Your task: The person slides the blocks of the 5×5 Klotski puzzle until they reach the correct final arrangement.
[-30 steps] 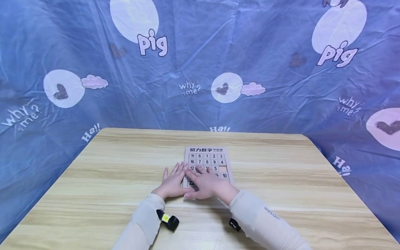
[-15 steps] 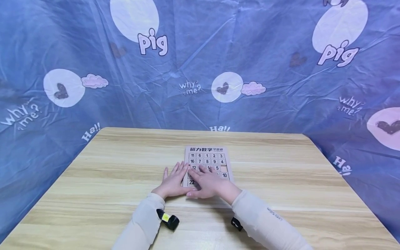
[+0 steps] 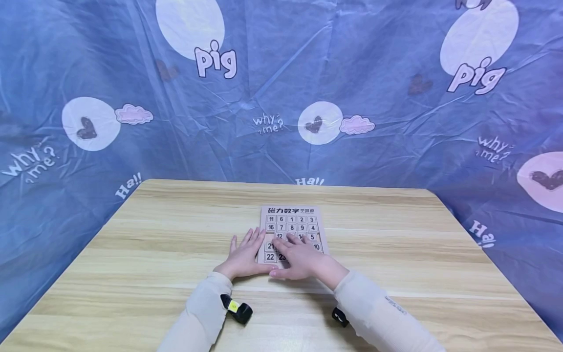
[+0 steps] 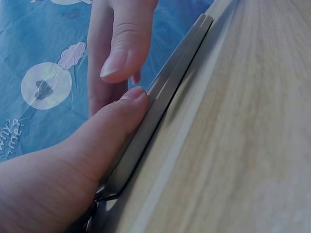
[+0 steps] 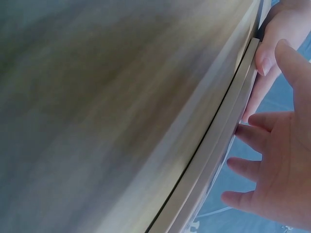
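Observation:
A number slide puzzle (image 3: 292, 210) with square numbered tiles lies flat on the table. Its top two rows show fully; the third row has a bare slot (image 3: 269, 237) at its left end, then the 12 tile (image 3: 279, 236). My left hand (image 3: 243, 258) rests against the puzzle's left side with straight fingers, its thumb (image 4: 124, 109) along the near edge. Over the lower rows spreads my right hand (image 3: 301, 259), covering several tiles. Its fingertips (image 5: 243, 130) reach the puzzle face in the right wrist view, around the third row.
The puzzle stands near the middle of a wood-grain table (image 3: 154, 234). Behind and beside the table hangs a blue printed cloth (image 3: 272, 73). Both forearms wear pale sleeves, and a black device (image 3: 239, 312) is strapped at the left wrist.
My right hand has moved slightly right. Tiles of the third row have slid right, so the bare slot is now at the row's left end instead of its right. My left hand stays put.

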Action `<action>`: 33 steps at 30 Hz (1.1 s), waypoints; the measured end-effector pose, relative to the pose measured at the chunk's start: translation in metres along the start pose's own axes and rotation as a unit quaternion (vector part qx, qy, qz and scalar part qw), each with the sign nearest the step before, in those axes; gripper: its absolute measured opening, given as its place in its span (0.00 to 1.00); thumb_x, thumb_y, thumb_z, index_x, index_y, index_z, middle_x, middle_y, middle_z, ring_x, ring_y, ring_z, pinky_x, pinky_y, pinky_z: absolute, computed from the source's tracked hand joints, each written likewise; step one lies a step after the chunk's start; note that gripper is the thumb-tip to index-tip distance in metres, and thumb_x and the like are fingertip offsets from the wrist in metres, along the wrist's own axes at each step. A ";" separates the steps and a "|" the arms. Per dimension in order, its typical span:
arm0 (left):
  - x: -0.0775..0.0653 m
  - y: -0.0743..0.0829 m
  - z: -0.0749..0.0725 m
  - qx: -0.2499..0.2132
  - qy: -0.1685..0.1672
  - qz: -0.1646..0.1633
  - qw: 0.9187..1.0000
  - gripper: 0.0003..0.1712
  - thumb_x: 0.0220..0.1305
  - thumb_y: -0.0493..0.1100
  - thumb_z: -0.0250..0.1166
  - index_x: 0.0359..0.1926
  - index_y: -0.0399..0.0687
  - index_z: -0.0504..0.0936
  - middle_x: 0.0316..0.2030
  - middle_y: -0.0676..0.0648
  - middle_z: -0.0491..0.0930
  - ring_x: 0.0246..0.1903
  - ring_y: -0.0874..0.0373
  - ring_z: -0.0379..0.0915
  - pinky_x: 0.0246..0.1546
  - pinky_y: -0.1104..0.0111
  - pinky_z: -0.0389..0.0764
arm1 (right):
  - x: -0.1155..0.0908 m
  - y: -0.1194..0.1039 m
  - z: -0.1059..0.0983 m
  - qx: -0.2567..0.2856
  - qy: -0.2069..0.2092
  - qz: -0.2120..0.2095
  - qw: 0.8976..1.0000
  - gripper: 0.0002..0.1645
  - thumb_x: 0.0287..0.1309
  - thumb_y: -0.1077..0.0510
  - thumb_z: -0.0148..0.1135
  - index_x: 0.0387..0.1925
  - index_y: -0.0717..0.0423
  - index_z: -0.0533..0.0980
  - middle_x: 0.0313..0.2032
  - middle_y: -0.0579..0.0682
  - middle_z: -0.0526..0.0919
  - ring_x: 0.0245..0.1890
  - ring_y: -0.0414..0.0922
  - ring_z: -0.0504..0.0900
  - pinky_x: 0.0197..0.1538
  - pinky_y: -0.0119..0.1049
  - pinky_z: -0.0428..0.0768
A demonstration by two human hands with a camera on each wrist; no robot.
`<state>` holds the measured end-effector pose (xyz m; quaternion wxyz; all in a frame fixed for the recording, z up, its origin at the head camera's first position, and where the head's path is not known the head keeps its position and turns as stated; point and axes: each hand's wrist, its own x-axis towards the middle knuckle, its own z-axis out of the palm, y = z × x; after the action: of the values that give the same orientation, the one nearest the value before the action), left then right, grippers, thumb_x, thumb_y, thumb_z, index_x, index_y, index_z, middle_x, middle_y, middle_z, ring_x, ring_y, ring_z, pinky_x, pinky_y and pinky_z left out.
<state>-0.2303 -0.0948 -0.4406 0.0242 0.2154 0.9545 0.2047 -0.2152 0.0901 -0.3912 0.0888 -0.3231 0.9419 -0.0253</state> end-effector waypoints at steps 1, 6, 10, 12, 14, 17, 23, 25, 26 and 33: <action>0.000 0.000 0.000 -0.001 0.000 0.000 1.000 0.61 0.38 0.75 0.54 0.65 0.43 0.46 0.64 0.41 0.43 0.62 0.48 0.33 0.54 0.45 0.28 | -0.001 0.001 0.000 0.001 0.001 0.000 1.000 0.51 0.46 0.26 0.40 0.64 0.53 0.51 0.63 0.48 0.53 0.62 0.54 0.46 0.57 0.58 0.45; 0.000 0.001 -0.001 0.002 -0.002 -0.003 1.000 0.62 0.37 0.75 0.54 0.65 0.44 0.45 0.64 0.42 0.42 0.62 0.49 0.32 0.54 0.46 0.27 | -0.003 0.003 -0.001 0.003 0.001 0.003 1.000 0.52 0.46 0.26 0.40 0.64 0.54 0.51 0.63 0.48 0.53 0.62 0.54 0.46 0.56 0.58 0.45; -0.001 0.001 -0.002 0.001 -0.005 -0.006 1.000 0.62 0.37 0.76 0.53 0.65 0.44 0.45 0.64 0.42 0.42 0.62 0.49 0.32 0.54 0.46 0.27 | -0.003 0.003 -0.001 0.002 0.002 0.001 1.000 0.51 0.46 0.26 0.40 0.64 0.54 0.50 0.63 0.49 0.53 0.62 0.55 0.46 0.56 0.58 0.44; -0.001 0.001 -0.001 0.001 -0.004 -0.006 1.000 0.62 0.37 0.76 0.53 0.65 0.44 0.45 0.64 0.42 0.42 0.62 0.49 0.32 0.54 0.46 0.27 | -0.004 0.003 -0.001 0.006 0.003 -0.001 1.000 0.51 0.46 0.26 0.40 0.64 0.54 0.50 0.63 0.49 0.52 0.62 0.55 0.46 0.56 0.58 0.44; -0.001 0.001 -0.002 0.000 -0.005 -0.006 1.000 0.62 0.37 0.77 0.53 0.65 0.44 0.46 0.64 0.42 0.42 0.62 0.49 0.32 0.54 0.46 0.27 | -0.006 0.002 -0.001 0.009 0.005 -0.004 1.000 0.51 0.47 0.27 0.40 0.64 0.54 0.50 0.63 0.49 0.52 0.62 0.55 0.46 0.56 0.58 0.44; -0.001 0.001 -0.002 -0.001 -0.005 -0.006 1.000 0.62 0.36 0.77 0.52 0.65 0.44 0.46 0.64 0.42 0.42 0.62 0.48 0.33 0.54 0.46 0.27 | -0.010 -0.001 0.000 0.000 0.009 -0.015 1.000 0.50 0.47 0.27 0.41 0.64 0.52 0.50 0.63 0.50 0.52 0.61 0.55 0.47 0.56 0.58 0.45; 0.000 0.000 -0.001 0.005 0.002 -0.002 1.000 0.62 0.36 0.77 0.53 0.65 0.45 0.46 0.64 0.42 0.42 0.62 0.48 0.33 0.54 0.46 0.28 | -0.021 -0.013 0.002 -0.018 0.021 -0.062 0.998 0.49 0.47 0.27 0.41 0.64 0.51 0.51 0.62 0.48 0.54 0.62 0.53 0.48 0.57 0.57 0.46; 0.000 0.000 -0.001 0.005 0.005 0.000 1.000 0.62 0.36 0.76 0.54 0.65 0.45 0.46 0.64 0.42 0.43 0.62 0.48 0.33 0.54 0.45 0.28 | -0.023 -0.017 0.002 -0.019 0.022 -0.077 0.997 0.49 0.47 0.27 0.40 0.64 0.51 0.51 0.62 0.48 0.55 0.61 0.53 0.48 0.57 0.57 0.46; -0.001 0.000 -0.001 0.004 0.007 0.002 1.000 0.61 0.36 0.75 0.55 0.65 0.45 0.46 0.64 0.42 0.43 0.62 0.48 0.33 0.54 0.45 0.28 | -0.025 -0.019 0.003 -0.021 0.023 -0.084 0.996 0.49 0.47 0.27 0.40 0.64 0.51 0.51 0.62 0.48 0.55 0.61 0.53 0.49 0.56 0.58 0.47; -0.001 0.000 0.000 0.002 0.004 0.003 1.000 0.59 0.38 0.73 0.56 0.65 0.46 0.46 0.64 0.42 0.43 0.62 0.48 0.33 0.54 0.45 0.28 | -0.030 -0.023 0.006 -0.024 0.030 -0.100 0.994 0.49 0.47 0.27 0.39 0.63 0.53 0.52 0.61 0.49 0.58 0.61 0.53 0.51 0.55 0.58 0.49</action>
<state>-0.2292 -0.0955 -0.4402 0.0194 0.2175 0.9544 0.2033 -0.1768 0.0907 -0.3902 0.0500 -0.4170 0.9073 -0.0214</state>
